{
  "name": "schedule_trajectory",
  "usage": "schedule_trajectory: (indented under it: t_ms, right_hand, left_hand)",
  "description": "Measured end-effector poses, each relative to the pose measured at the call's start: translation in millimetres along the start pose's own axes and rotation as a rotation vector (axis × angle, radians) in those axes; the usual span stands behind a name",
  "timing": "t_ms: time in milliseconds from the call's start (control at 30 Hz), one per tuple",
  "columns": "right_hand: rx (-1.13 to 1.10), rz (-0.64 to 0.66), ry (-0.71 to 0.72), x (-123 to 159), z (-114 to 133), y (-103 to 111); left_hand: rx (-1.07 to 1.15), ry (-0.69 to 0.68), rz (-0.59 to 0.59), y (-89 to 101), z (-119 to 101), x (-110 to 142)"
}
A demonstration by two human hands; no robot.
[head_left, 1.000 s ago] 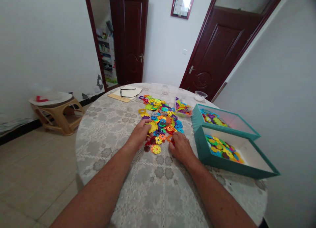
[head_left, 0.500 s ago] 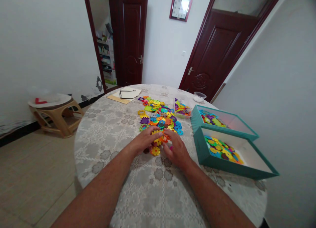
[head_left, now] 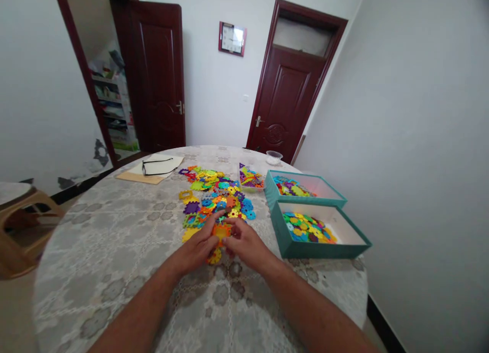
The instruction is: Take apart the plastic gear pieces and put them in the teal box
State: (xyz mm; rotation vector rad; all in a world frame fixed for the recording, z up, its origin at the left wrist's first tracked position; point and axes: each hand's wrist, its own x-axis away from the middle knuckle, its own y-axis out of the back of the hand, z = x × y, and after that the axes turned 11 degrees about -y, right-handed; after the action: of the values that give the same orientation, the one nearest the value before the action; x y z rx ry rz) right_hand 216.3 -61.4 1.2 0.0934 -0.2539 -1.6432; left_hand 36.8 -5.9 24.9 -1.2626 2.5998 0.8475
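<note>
Head view: hands (head_left: pixel 245 241) partly hide seemingly toothed pieces (head_left: pixel 221 233), boxes (head_left: pixel 323 249) nearby.

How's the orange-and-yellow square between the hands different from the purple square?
The orange-and-yellow piece shows two colours; the purple piece, one. The orange-and-yellow piece is between the left hand and right hand; the purple piece lies untouched. Both are squarish with notched edges.

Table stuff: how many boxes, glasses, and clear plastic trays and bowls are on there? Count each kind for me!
Teal boxes: 2
Eyeglasses: 1 pair
Clear plastic tray: 1
Clear plastic bowl: 1
Total: 5
</note>
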Motion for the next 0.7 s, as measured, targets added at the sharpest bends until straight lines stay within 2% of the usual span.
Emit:
schedule_trajectory:
  t_ms: [100,167,233,367,433,533,633,700]
  right_hand:
    - [0.001,0.087,-0.053,6.1,13.4,13.6]
    - [0.100,0.064,-0.014,8.8,26.1,35.3]
    - [0.211,-0.045,0.042,7.3,39.7,67.5]
    - [0.473,-0.395,0.080,-9.7,59.2,152.1]
    - [0.604,-0.574,0.023,-22.4,62.1,195.4]
    - [0.747,-0.742,-0.119,-39.6,58.8,248.8]
    - [0.889,-0.864,-0.189,-45.5,53.5,279.0]
    - [0.986,-0.942,-0.174,-41.6,52.7,282.1]
  left_hand:
    - [0.099,0.025,0.109,-3.1,-1.4,1.3]
    - [0.146,0.022,0.059,-3.9,-0.2,0.1]
    - [0.125,0.012,-0.071,-2.4,3.1,-2.5]
    - [-0.109,0.064,-0.310,5.2,11.4,-7.1]
    - [-0.218,0.094,-0.375,8.6,14.0,-7.3]
    - [-0.256,0.099,-0.424,10.7,17.2,-6.6]
    - [-0.258,0.116,-0.441,10.0,21.0,-6.2]
    - [-0.278,0.112,-0.456,8.9,23.8,-6.1]
